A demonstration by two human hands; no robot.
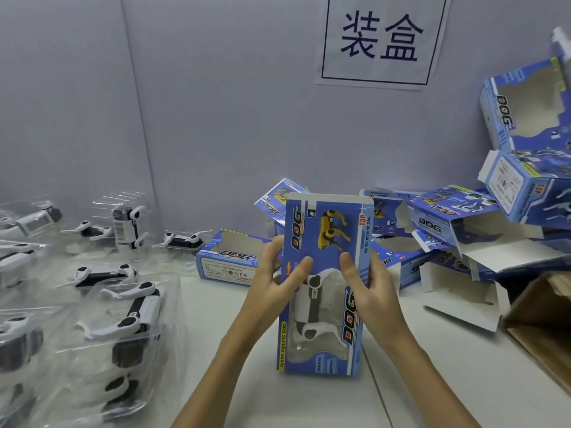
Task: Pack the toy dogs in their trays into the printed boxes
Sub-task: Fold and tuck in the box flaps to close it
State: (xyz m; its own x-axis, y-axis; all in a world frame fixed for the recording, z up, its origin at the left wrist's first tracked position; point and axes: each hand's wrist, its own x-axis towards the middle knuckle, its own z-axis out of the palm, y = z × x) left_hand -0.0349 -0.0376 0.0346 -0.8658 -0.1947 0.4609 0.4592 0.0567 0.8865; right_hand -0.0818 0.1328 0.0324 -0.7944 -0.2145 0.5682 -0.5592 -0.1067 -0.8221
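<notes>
Both forearms reach in from six o'clock and meet at a printed box [324,282] held upright at the centre of the view. At the box's nine o'clock edge, the left hand [275,279] clasps it, thumb laid across the blue front and fingers wrapped behind. At three o'clock the right hand [367,285] grips the opposite edge the same way, thumb pressed on the front face. Through the box's window shows a white and black toy dog [309,307] already inside; a yellow dog is printed above it, and the top flap stands up.

Under the box lies the white table [309,403]. Toward nine o'clock, more toy dogs in clear plastic trays [123,319] are heaped and spread across the table. At eleven o'clock an empty box [228,257] lies on its side. From one to three o'clock a pile of empty printed boxes [463,230] leans against the grey wall. A paper sign [381,38] with two characters hangs at twelve o'clock. A brown carton [543,322] sits at four o'clock.
</notes>
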